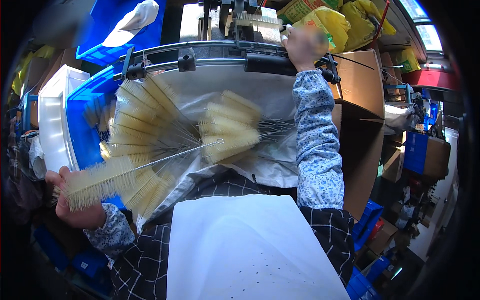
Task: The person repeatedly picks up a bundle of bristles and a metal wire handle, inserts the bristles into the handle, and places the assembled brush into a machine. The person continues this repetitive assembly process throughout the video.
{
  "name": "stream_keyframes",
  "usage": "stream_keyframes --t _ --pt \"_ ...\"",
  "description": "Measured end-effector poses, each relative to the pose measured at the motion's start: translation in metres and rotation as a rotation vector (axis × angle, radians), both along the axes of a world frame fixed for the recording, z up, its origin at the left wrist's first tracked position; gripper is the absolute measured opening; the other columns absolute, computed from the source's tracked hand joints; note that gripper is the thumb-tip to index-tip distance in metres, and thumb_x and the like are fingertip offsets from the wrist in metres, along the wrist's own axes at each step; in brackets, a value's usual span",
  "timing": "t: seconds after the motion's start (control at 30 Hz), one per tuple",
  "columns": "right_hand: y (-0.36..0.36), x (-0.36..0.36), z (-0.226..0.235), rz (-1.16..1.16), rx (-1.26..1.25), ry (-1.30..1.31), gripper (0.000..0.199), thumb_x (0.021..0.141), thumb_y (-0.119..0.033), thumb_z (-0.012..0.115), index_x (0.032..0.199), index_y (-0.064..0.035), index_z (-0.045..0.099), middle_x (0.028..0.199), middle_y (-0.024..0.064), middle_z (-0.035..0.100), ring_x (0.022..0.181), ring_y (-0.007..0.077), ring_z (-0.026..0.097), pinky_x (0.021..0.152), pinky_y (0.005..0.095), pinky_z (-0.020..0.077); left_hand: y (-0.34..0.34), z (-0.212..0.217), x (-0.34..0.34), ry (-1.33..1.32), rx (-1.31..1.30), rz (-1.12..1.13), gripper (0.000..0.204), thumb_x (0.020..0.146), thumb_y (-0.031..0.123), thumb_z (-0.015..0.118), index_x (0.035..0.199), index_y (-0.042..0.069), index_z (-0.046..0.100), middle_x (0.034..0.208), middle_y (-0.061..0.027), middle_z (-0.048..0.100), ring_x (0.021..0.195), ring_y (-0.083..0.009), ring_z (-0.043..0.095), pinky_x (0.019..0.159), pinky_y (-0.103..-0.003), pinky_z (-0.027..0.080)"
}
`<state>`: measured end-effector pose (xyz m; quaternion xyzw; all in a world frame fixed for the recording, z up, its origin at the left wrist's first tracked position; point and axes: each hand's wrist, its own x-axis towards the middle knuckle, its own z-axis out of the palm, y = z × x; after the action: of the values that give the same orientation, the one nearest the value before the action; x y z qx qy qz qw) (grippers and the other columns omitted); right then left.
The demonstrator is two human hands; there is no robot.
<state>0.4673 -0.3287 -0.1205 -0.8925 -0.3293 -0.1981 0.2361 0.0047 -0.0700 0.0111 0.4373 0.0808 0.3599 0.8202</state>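
head view: brush point(102, 183), bristled end within grasp of left fingers point(53, 177); right fingers point(294, 40) unclear

Blur softens the right hand point(303, 47) — a brush point(102, 184) partly hides the left hand point(82, 215).

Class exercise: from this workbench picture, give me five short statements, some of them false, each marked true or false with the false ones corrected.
1. The left hand holds a bristle brush. True.
2. That brush's wire loop points toward the picture's left edge. False: it points right, above the piled brushes.
3. The right hand is raised near the dark metal rails. True.
4. The cap at the upper left is red. False: it is white.
5. The right sleeve has a blue pattern on white. True.
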Motion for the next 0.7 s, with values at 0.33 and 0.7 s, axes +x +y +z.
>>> stream_keyframes --t 0.33,0.7 --pt "-0.046 0.065 0.014 -0.154 -0.431 -0.113 0.025 0.081 -0.027 0.054 0.103 -0.0182 0.061 0.098 0.008 0.06 0.097 0.0264 0.05 0.085 0.0342 0.0389 0.016 -0.006 0.044 0.056 0.032 -0.112 0.025 0.078 0.012 0.046 0.1 0.002 0.038 0.084 -0.0083 0.042 0.08 -0.016 0.046 0.076 -0.029 0.041" --pt "-0.084 -0.061 0.116 0.478 -0.184 0.597 0.032 0.084 -0.02 0.057 0.111 -0.0019 0.055 0.104 0.0075 0.053 0.093 0.0168 0.053 0.079 0.0273 0.0429 -0.025 -0.007 0.108 0.423 0.11 -0.17 0.026 0.079 0.017 0.049 0.1 0.003 0.045 0.075 -0.0001 0.048 0.058 -0.0027 0.045 0.048 -0.016 0.037"
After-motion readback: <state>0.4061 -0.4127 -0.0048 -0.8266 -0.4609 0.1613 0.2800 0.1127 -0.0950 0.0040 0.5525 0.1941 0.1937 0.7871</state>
